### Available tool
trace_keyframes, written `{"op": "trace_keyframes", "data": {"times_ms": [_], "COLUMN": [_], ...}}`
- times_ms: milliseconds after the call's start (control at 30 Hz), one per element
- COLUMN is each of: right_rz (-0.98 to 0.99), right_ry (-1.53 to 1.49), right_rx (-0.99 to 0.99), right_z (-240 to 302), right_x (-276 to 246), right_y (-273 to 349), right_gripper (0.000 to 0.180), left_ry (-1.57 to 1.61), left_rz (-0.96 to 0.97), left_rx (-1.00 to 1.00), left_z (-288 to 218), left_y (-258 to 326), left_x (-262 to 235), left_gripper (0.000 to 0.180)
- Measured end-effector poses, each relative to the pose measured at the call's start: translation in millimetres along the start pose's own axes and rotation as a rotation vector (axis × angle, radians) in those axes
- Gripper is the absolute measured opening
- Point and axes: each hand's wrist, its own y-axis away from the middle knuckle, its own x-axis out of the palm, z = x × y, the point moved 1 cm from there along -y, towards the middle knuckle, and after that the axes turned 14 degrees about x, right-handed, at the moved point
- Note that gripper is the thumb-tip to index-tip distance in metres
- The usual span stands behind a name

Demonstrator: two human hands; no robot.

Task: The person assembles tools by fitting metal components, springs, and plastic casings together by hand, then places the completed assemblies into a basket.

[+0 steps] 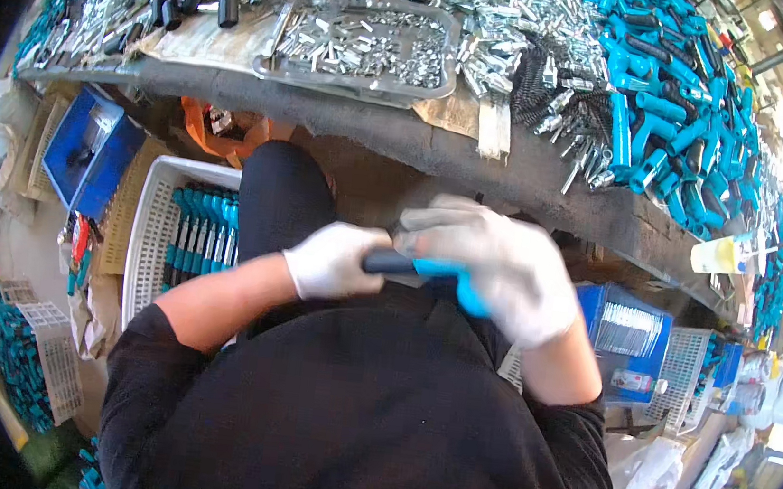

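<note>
My left hand [337, 263], in a white glove, is closed around one side of a black and teal handle-like piece [390, 262] in front of my waist. Over the teal end curls my right hand [508, 271], also white-gloved and smeared by motion. Its fingers reach toward the left hand and hide much of the piece, so I cannot make out its full shape. On the bench ahead, a clear plastic tray [356, 83] holds small metal parts.
Teal handles [658, 110] are heaped at the bench's right, metal parts [520, 19] beside them. A white basket [163, 166] of teal tools stands left of my knee. Blue bins [73, 139] [596, 299] flank me. A yellowish bottle [717, 257] sits at the bench's right edge.
</note>
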Motion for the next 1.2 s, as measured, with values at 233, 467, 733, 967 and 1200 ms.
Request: {"op": "trace_keyframes", "data": {"times_ms": [233, 467, 733, 967, 1200], "right_rz": [-0.512, -0.514, -0.353, -0.255, -0.210], "right_ry": [-0.372, 0.349, 0.760, 0.415, -0.408], "right_rx": [0.334, 0.583, 0.154, 0.774, 0.675], "right_z": [-30, -51, -29, -70, -74], "right_x": [22, -40, -1, 24, 2], "right_y": [49, 13, 53, 63, 77], "right_gripper": [0.044, 0.029, 0.046, 0.049, 0.044], "left_ry": [0.037, -0.006, 0.328, -0.348, 0.686], "left_rz": [-0.110, 0.212, 0.210, 0.264, 0.346], "left_rx": [-0.267, -0.121, -0.274, -0.326, -0.572], "left_z": [3, -16, -15, -7, -50], "left_y": [-10, -27, -19, -38, -56], "left_x": [-16, 14, 1, 1, -79], "left_gripper": [0.021, 0.030, 0.030, 0.028, 0.059]}}
